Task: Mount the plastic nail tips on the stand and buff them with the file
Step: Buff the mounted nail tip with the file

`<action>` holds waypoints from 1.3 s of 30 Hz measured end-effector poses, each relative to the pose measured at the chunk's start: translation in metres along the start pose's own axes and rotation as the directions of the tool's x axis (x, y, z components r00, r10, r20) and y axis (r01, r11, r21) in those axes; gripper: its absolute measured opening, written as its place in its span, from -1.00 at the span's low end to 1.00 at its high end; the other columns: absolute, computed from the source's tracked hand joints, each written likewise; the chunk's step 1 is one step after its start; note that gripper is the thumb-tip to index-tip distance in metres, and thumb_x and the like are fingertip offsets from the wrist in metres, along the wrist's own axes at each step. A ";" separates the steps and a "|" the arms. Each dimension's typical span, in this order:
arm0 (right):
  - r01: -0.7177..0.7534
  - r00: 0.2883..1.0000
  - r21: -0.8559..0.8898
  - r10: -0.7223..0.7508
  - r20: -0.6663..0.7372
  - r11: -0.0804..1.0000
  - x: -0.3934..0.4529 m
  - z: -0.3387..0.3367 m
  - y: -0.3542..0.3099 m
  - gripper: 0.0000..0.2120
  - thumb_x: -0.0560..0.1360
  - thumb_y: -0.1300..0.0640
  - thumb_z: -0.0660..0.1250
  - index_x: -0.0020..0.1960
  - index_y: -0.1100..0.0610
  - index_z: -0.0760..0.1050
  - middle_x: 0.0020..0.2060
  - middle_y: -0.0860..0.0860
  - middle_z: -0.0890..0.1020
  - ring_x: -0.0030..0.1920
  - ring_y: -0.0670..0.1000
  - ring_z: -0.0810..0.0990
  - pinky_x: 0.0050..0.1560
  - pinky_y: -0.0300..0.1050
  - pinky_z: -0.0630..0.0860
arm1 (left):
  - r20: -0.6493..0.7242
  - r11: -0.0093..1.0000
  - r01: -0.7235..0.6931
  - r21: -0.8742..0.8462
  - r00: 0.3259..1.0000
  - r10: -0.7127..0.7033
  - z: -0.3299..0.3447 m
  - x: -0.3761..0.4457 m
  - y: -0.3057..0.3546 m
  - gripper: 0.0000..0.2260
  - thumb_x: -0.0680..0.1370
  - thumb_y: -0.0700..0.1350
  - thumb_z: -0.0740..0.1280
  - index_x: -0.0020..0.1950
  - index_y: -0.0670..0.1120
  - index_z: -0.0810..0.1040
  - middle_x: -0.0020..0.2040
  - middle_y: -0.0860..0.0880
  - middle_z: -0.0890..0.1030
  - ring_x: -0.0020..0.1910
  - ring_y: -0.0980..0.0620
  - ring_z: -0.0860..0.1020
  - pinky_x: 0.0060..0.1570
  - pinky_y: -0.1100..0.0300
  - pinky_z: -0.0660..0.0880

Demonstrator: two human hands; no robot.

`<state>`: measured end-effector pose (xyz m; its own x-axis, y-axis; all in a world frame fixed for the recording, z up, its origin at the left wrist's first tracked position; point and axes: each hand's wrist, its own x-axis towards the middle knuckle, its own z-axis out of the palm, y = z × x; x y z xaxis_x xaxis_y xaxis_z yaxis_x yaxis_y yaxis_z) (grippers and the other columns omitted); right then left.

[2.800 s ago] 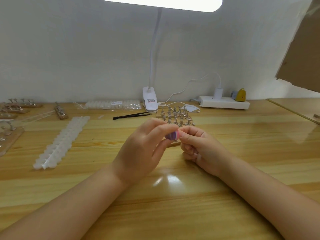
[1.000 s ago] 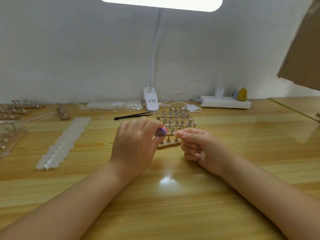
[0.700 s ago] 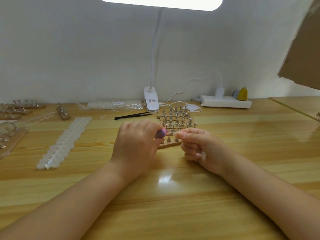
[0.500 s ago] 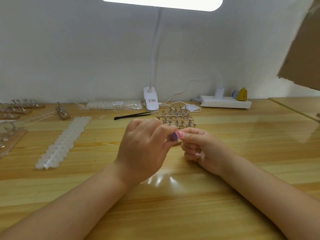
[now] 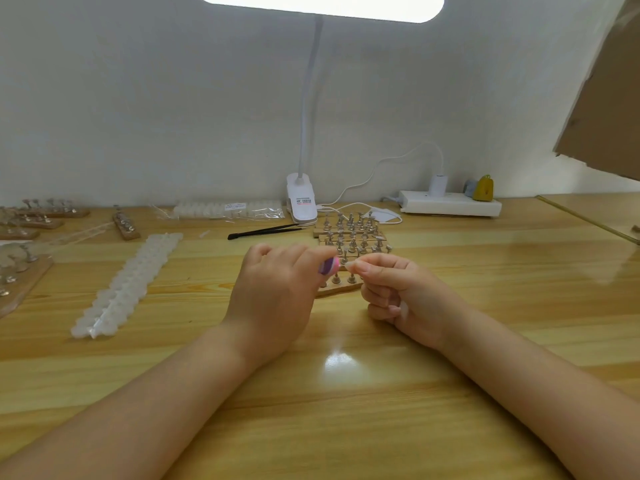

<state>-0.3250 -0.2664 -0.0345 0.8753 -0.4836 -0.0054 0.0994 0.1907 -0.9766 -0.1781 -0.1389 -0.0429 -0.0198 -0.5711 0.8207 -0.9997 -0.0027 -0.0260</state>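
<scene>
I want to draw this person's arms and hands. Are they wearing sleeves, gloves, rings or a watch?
No sleeves show: both forearms are bare all the way to the bottom edge of the picture. The left hand and the right hand wear no gloves, and no rings, watch or bracelet show on the sides in view. The fingernails look short and plain, without bright polish.

No legible text anywhere. Lamp clip: white label with dark and reddish printed lines, characters too small to read. Plastic bag of nail tips (by wall, left of lamp clip): small white sticker with print, unreadable. Power strip and plugs: no readable markings. No numbers, brand names or signs discernible on any other item on desk.
</scene>
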 end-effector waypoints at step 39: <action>0.019 0.999 0.006 -0.019 0.051 1.000 0.000 -0.003 0.002 -0.93 0.40 0.14 0.42 -0.13 0.12 0.60 -0.48 -0.07 0.36 -0.47 -0.12 0.28 -0.50 -0.28 0.10 | -0.005 0.998 0.050 -0.041 0.999 -0.050 -0.006 0.003 0.003 -0.76 0.54 -0.03 0.25 0.09 -0.10 0.62 -0.10 0.02 0.65 -0.20 -0.02 0.61 -0.06 0.01 0.43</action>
<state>-0.3260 -0.2689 -0.0366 0.8964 -0.4426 0.0240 0.1184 0.1868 -0.9752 -0.1817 -0.1361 -0.0370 0.0300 -0.5661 0.8238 -0.9993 0.0029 0.0385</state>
